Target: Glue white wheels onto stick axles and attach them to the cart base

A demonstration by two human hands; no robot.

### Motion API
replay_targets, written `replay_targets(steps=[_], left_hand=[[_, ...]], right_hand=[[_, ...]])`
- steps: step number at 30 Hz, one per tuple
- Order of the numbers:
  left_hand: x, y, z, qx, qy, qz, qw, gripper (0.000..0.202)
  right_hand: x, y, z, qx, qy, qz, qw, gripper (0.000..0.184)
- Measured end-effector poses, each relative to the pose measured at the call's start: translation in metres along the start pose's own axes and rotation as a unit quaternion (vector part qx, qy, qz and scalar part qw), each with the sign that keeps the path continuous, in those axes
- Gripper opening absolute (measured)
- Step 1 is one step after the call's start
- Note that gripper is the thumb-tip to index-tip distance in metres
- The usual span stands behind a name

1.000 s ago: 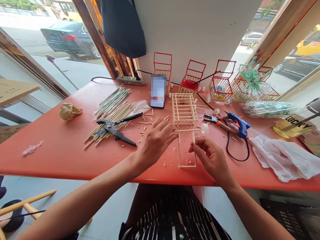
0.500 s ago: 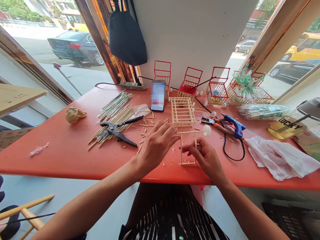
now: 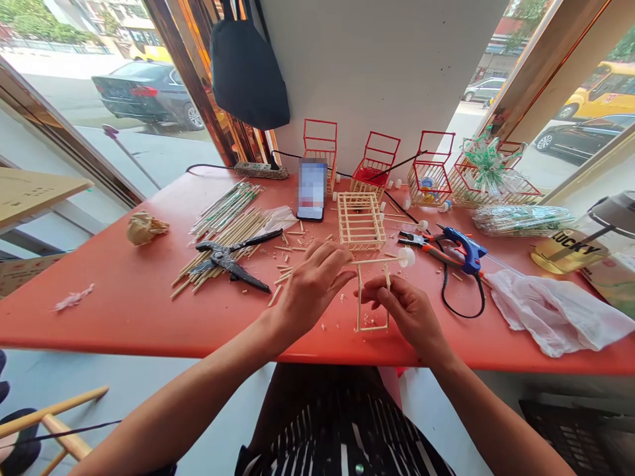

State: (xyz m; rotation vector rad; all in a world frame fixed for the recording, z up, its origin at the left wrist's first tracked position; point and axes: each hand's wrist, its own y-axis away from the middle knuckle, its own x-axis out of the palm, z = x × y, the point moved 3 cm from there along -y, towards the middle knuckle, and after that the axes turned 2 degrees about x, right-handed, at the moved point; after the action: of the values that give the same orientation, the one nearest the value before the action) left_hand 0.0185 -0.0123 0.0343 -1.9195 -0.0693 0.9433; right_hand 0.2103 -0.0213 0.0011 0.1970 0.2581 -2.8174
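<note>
A small frame of thin wooden sticks (image 3: pixel 373 328) is held between my two hands near the table's front edge. Its top stick carries a white wheel (image 3: pixel 406 257) at the right end. My left hand (image 3: pixel 312 281) is closed on the left end of that top stick, and its fingertips are partly hidden. With thumb and fingers, my right hand (image 3: pixel 404 304) pinches the right upright of the frame. Just behind the hands stands a basket of bare sticks (image 3: pixel 362 221), with small white wheels by its sides.
Cutters (image 3: pixel 233 261) lie over a bundle of sticks (image 3: pixel 218 248) at left. A phone (image 3: pixel 311 192) stands upright behind. Pliers (image 3: pixel 419 241), a blue glue gun (image 3: pixel 461 248) and a white cloth (image 3: pixel 555 311) are at right. Several red-rimmed stick carts (image 3: pixel 380 165) line the wall.
The hands and the stick frame stay almost in place. The frame's lower end has tilted slightly down toward me, and the whole view has shifted a little.
</note>
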Motion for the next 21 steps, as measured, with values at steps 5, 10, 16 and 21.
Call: replay_targets(steps=[5, 10, 16, 21], left_hand=[[-0.002, -0.001, -0.001, -0.040, 0.015, 0.001, 0.999, 0.027], [-0.003, 0.001, 0.002, -0.114, 0.066, -0.005, 0.991, 0.045], [0.004, 0.019, 0.010, -0.329, 0.323, -0.050, 0.886, 0.044], [0.020, 0.036, -0.009, -0.449, 0.475, -0.042, 0.756, 0.025]], right_hand=[[0.000, 0.002, 0.005, 0.005, -0.015, -0.012, 1.000, 0.025], [-0.001, 0.003, 0.007, 0.006, -0.007, -0.023, 1.000, 0.026], [-0.001, 0.004, 0.009, -0.010, -0.009, -0.039, 0.999, 0.023], [0.001, 0.004, 0.008, -0.028, 0.000, -0.052, 0.998, 0.020]])
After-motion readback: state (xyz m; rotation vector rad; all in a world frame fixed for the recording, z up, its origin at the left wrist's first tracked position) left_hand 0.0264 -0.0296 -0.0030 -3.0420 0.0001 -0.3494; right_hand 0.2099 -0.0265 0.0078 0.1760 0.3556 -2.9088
